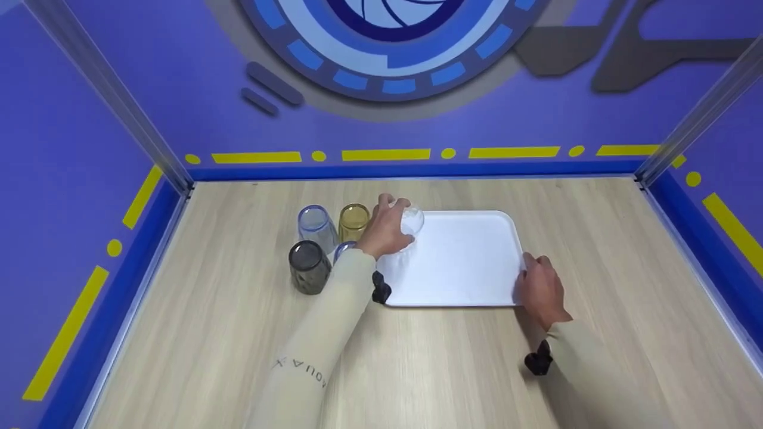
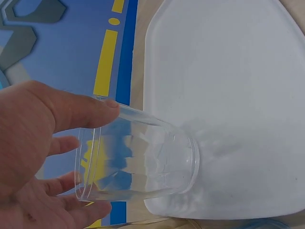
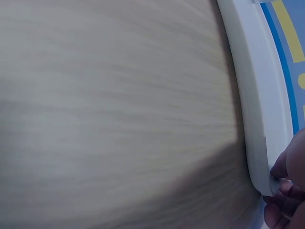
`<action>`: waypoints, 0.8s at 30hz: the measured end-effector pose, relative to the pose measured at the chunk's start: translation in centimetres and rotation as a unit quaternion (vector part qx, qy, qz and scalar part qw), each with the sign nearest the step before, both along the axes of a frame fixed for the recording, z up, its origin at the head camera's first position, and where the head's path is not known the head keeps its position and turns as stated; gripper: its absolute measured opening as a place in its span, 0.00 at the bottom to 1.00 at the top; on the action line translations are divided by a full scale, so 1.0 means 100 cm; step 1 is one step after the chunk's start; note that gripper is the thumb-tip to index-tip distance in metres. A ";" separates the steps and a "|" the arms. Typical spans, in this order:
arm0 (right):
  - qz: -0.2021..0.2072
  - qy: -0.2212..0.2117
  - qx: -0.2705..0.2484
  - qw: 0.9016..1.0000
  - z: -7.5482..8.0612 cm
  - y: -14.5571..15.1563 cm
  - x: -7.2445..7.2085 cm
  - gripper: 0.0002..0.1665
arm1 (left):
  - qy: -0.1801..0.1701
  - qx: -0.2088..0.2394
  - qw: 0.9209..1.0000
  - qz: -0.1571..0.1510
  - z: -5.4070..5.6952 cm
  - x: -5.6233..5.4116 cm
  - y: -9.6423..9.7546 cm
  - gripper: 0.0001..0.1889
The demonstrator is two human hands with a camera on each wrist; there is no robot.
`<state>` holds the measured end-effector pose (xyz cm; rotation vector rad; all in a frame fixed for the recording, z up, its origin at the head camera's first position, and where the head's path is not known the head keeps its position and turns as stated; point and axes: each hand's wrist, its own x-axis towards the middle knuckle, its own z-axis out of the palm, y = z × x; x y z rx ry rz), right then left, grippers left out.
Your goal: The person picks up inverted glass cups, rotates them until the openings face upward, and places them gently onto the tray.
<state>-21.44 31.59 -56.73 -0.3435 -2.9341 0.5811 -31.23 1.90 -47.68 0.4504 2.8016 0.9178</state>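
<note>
My left hand [image 1: 386, 229] holds a clear glass [image 1: 412, 222] over the left part of a white rectangular tray [image 1: 462, 262]. In the left wrist view, the thumb lies on one side of the clear glass [image 2: 147, 167] and the fingers on the other, around one end; its far end is close to the tray surface [image 2: 224, 95]. At the tray's right edge, my right hand [image 1: 543, 289] pinches the rim near the front corner. The right wrist view has the thumb above the tray rim [image 3: 259, 105] and the fingers below it.
Left of the tray stand a blue-tinted glass [image 1: 317, 226], an amber glass [image 1: 354, 221] and a dark grey glass [image 1: 309, 268]. Another blue-rimmed glass [image 1: 343, 248] is partly hidden behind the left arm. Blue-purple panels [image 1: 334, 134] enclose the wooden table [image 1: 441, 363] at back and sides.
</note>
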 end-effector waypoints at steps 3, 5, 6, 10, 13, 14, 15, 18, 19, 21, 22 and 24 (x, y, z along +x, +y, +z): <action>0.006 0.002 0.003 1.000 -0.001 0.002 -0.001 0.23 | 0.001 -0.002 1.000 -0.001 -0.001 -0.001 0.001 0.36; 0.009 0.006 0.004 1.000 0.000 0.003 -0.001 0.22 | -0.001 -0.002 1.000 0.000 -0.002 -0.002 0.001 0.36; 0.010 0.005 0.005 1.000 0.001 0.003 -0.002 0.21 | -0.001 -0.002 1.000 0.000 -0.003 -0.003 0.001 0.35; 0.006 -0.009 0.007 1.000 0.005 0.005 -0.004 0.20 | 0.000 0.001 1.000 0.001 -0.005 -0.003 -0.001 0.34; 0.005 -0.021 0.006 1.000 0.007 0.005 -0.006 0.19 | 0.000 0.000 1.000 0.000 -0.005 -0.003 -0.001 0.34; 0.004 -0.024 0.005 1.000 0.008 0.004 -0.006 0.19 | 0.000 0.000 1.000 0.000 -0.005 -0.003 -0.001 0.34; 0.005 -0.027 0.005 1.000 0.008 0.004 -0.006 0.19 | -0.001 0.000 1.000 0.000 -0.005 -0.003 -0.001 0.34; 0.011 -0.027 0.006 1.000 0.008 0.005 -0.006 0.18 | 0.006 -0.006 1.000 -0.002 -0.004 -0.002 -0.001 0.35; 0.012 -0.026 0.006 1.000 0.008 0.005 -0.006 0.18 | 0.007 -0.008 1.000 -0.003 -0.004 -0.002 -0.001 0.35; 0.012 -0.022 0.006 1.000 0.007 0.005 -0.006 0.17 | 0.014 -0.012 1.000 -0.003 -0.004 -0.001 -0.001 0.36; 0.012 -0.019 0.005 1.000 0.006 0.006 -0.005 0.17 | 0.018 -0.015 1.000 -0.003 -0.004 -0.001 -0.001 0.36; 0.011 -0.015 0.004 1.000 0.006 0.005 -0.005 0.17 | 0.018 -0.018 1.000 0.000 -0.003 0.000 0.000 0.37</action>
